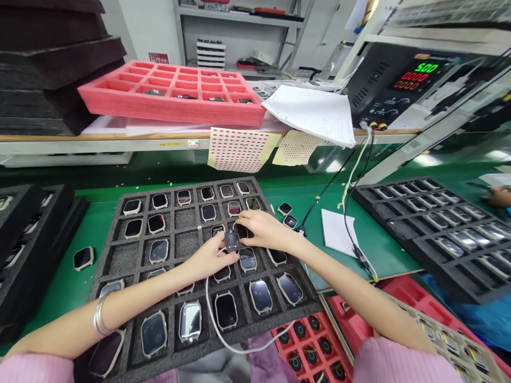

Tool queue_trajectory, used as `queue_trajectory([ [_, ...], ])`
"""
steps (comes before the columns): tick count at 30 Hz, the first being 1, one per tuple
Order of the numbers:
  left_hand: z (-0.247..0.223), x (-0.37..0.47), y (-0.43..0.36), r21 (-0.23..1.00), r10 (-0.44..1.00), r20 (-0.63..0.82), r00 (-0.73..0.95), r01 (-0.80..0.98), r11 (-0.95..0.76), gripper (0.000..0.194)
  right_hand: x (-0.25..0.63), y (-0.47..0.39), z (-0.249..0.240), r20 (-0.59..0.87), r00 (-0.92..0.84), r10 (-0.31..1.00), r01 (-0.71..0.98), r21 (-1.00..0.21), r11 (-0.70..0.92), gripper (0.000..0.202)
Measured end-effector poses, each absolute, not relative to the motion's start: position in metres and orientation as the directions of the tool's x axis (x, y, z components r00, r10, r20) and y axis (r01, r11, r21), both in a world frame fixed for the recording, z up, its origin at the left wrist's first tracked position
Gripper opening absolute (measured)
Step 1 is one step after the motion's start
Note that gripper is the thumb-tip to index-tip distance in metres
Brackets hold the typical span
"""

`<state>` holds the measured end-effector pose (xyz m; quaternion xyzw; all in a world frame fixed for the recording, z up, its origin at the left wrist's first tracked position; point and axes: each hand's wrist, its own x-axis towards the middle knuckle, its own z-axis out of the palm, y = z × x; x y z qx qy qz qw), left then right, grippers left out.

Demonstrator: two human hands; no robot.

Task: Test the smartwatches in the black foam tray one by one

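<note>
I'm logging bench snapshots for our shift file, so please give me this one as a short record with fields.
left hand: holds a small dark square device
right hand: beside that device, over the gray foam tray
gray foam tray: smartwatch cases in most compartments, a few compartments bare
white cable: loops over the tray's near edge
loose on green bench: one watch case left of the tray, two right
shelf: pink foam tray, lit power supply
far right: another person's hand, blurred

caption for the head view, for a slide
Two bare hands hold a small dark device above a grey foam tray of watch faces.
</note>
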<state>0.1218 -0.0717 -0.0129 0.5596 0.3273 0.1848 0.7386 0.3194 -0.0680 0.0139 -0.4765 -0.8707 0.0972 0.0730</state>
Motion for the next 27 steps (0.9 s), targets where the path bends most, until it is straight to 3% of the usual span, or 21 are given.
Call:
queue_trajectory([
  [4,-0.021,0.114,-0.070,0.942,0.608,-0.284,0.742,0.097,0.321,0.039,0.329,-0.076,0.017,0.163,-0.448,0.879,0.811,-0.340,0.476,0.035],
  [8,-0.030,0.112,-0.067,0.952,0.588,-0.221,0.778,0.042,0.303,0.045,0.326,-0.092,0.023,0.253,-0.506,0.825,0.634,-0.540,0.554,0.038],
  [12,-0.036,0.115,-0.066,0.956,0.605,-0.165,0.779,-0.025,0.292,0.049,0.313,-0.098,0.016,0.223,-0.579,0.784,0.640,-0.472,0.607,0.041],
  [19,-0.042,0.117,-0.071,0.938,0.728,-0.115,0.676,-0.168,0.304,0.023,0.303,-0.099,-0.008,0.325,-0.553,0.767,0.648,-0.410,0.641,0.043],
  [27,-0.039,0.112,-0.073,0.943,0.686,-0.093,0.722,-0.157,0.292,0.025,0.299,-0.109,-0.012,0.355,-0.484,0.800,0.535,-0.603,0.591,0.045],
])
